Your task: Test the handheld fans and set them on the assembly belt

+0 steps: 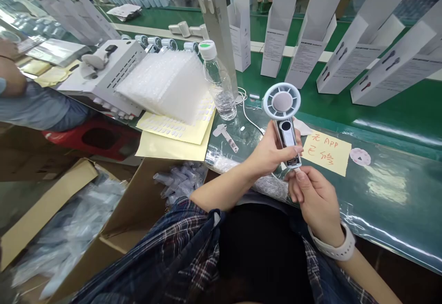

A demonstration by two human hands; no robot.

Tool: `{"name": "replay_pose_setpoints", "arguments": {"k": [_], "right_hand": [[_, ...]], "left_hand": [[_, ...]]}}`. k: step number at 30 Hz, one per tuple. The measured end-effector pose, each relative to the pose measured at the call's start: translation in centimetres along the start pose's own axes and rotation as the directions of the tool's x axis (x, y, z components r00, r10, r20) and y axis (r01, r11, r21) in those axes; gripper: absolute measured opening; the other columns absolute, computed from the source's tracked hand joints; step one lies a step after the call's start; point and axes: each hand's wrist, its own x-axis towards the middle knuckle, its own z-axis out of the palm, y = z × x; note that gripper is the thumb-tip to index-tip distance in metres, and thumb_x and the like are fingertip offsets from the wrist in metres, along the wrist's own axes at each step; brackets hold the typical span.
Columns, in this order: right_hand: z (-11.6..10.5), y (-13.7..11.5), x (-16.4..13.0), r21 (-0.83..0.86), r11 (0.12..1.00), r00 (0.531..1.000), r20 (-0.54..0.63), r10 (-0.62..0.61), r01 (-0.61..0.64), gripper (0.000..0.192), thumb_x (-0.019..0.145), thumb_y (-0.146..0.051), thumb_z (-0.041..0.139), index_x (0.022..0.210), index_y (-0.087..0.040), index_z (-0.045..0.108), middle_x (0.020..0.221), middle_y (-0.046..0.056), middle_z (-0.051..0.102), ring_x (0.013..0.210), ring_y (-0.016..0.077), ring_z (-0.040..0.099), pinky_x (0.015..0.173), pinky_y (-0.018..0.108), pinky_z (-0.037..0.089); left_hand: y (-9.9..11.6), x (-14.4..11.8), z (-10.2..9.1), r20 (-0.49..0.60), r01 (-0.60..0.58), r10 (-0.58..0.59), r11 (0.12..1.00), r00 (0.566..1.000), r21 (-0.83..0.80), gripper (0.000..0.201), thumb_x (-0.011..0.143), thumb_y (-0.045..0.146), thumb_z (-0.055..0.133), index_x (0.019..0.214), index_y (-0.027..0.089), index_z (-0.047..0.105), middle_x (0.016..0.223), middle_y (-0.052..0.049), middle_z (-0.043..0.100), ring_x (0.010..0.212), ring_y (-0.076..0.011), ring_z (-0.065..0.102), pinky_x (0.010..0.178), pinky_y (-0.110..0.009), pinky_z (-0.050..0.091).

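Holding a small white handheld fan [285,122] upright above the green counter [397,119], a person is working at an assembly line, seen from their own head. The left hand [272,149] is wrapping around the fan's handle, thumb lying across its front near the bottom. The right hand [316,198], wearing a white watch band [336,246] at the wrist, is pinching the very bottom end of the handle between thumb and fingertips; whatever small piece it may be gripping there is too small to make out. The fan's round head is pointing away from the person, its dark panel facing up.

Just beside the fan, to the right, a yellow note [326,152] with red handwriting is lying on the counter, and a small pink disc [360,156] is sitting near it. To the left, a clear water bottle [218,80] with a white cap is standing upright, next to a stack of bubble wrap [165,83] resting on yellow sticker sheets [172,131]. Open white cartons [362,41] are standing in a row across the far side. Below the counter's edge, cardboard boxes [51,230] are holding clear plastic bags.
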Motion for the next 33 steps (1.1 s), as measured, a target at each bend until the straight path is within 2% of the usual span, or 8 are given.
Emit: {"name": "replay_pose_setpoints", "arguments": {"k": [5, 13, 17, 20, 22, 25, 28, 33], "right_hand": [[0.9, 0.8, -0.7, 0.099, 0.995, 0.999, -0.042, -0.003, 0.007, 0.039, 0.11, -0.051, 0.062, 0.082, -0.023, 0.062, 0.048, -0.009, 0.045, 0.046, 0.0113, 0.047, 0.062, 0.029, 0.052], [-2.4, -1.0, 0.9, -0.361, 0.9, 0.966, 0.172, -0.191, 0.243, 0.034, 0.109, -0.045, 0.059, 0.089, -0.023, 0.074, 0.092, 0.006, 0.075, 0.085, 0.0212, 0.07, 0.076, 0.033, 0.056], [-3.2, -0.6, 1.4, -0.354, 0.867, 0.927, 0.265, -0.266, 0.35, 0.039, 0.107, -0.04, 0.06, 0.073, -0.023, 0.064, 0.123, 0.01, 0.076, 0.125, 0.0322, 0.069, 0.108, 0.049, 0.055], [-3.4, -0.3, 1.7, -0.507, 0.809, 0.954, 0.111, -0.28, 0.297, 0.033, 0.105, -0.044, 0.063, 0.08, -0.023, 0.068, 0.152, 0.012, 0.063, 0.144, 0.0396, 0.057, 0.122, 0.064, 0.043], [-3.2, -0.5, 2.0, -0.552, 0.797, 0.946, -0.044, -0.322, 0.246, 0.028, 0.102, -0.049, 0.068, 0.118, -0.027, 0.074, 0.163, 0.014, 0.054, 0.155, 0.042, 0.047, 0.128, 0.069, 0.035], [-2.8, -1.0, 2.6, -0.305, 0.913, 0.96, 0.026, -0.278, 0.272, 0.073, 0.096, -0.054, 0.076, 0.16, -0.034, 0.048, 0.167, 0.012, 0.051, 0.156, 0.0385, 0.05, 0.128, 0.062, 0.043], [-2.5, -0.9, 2.9, -0.095, 0.977, 0.973, 0.146, -0.176, 0.191, 0.085, 0.092, -0.055, 0.082, 0.165, -0.037, 0.041, 0.164, 0.009, 0.057, 0.149, 0.0346, 0.058, 0.122, 0.053, 0.053], [-2.7, -0.5, 2.3, -0.003, 1.0, 0.992, 0.125, -0.028, 0.029, 0.105, 0.086, -0.058, 0.088, 0.171, -0.038, 0.029, 0.166, 0.011, 0.054, 0.144, 0.0347, 0.062, 0.115, 0.052, 0.059]], "left_hand": [[-1.9, -0.3, 0.7, -0.076, -0.029, 0.033, 0.998, 0.997, 0.058, 0.07, 0.071, 0.035, 0.095, 0.115, 0.025, 0.041, 0.098, 0.004, 0.061, 0.081, -0.0115, 0.063, 0.075, -0.029, 0.054], [0.5, -1.1, 0.6, 0.048, 0.104, -0.098, 0.984, 0.994, -0.147, 0.075, 0.076, 0.038, 0.096, 0.127, 0.027, 0.043, 0.097, 0.004, 0.063, 0.08, -0.0136, 0.067, 0.075, -0.031, 0.056], [1.1, -0.5, -0.1, -0.138, 0.078, -0.113, 0.968, 0.984, -0.237, 0.068, 0.07, 0.035, 0.098, 0.116, 0.023, 0.05, 0.092, 0.004, 0.063, 0.079, -0.0126, 0.066, 0.075, -0.03, 0.055], [1.3, -0.5, -1.0, -0.238, 0.043, -0.103, 0.968, 0.966, -0.246, 0.065, 0.069, 0.033, 0.096, 0.113, 0.022, 0.05, 0.093, 0.004, 0.062, 0.079, -0.0123, 0.065, 0.078, -0.032, 0.056], [1.1, -1.2, -1.2, -0.066, 0.115, -0.128, 0.979, 0.99, -0.167, 0.067, 0.07, 0.032, 0.094, 0.119, 0.024, 0.049, 0.095, 0.003, 0.063, 0.078, -0.0144, 0.066, 0.077, -0.035, 0.056], [0.3, -2.6, -0.9, 0.232, 0.243, -0.253, 0.967, 0.939, 0.071, 0.065, 0.072, 0.032, 0.092, 0.121, 0.024, 0.05, 0.098, 0.0, 0.064, 0.082, -0.0189, 0.067, 0.08, -0.039, 0.056], [-0.7, -3.2, -0.5, 0.215, 0.226, -0.287, 0.936, 0.933, 0.271, 0.064, 0.072, 0.029, 0.089, 0.124, 0.023, 0.052, 0.111, -0.004, 0.062, 0.106, -0.0249, 0.065, 0.098, -0.043, 0.054], [-1.4, -2.9, -1.1, 0.284, 0.229, -0.341, 0.904, 0.896, 0.361, 0.069, 0.074, 0.035, 0.089, 0.131, 0.022, 0.053, 0.125, -0.008, 0.061, 0.122, -0.0304, 0.061, 0.109, -0.05, 0.051]]}}
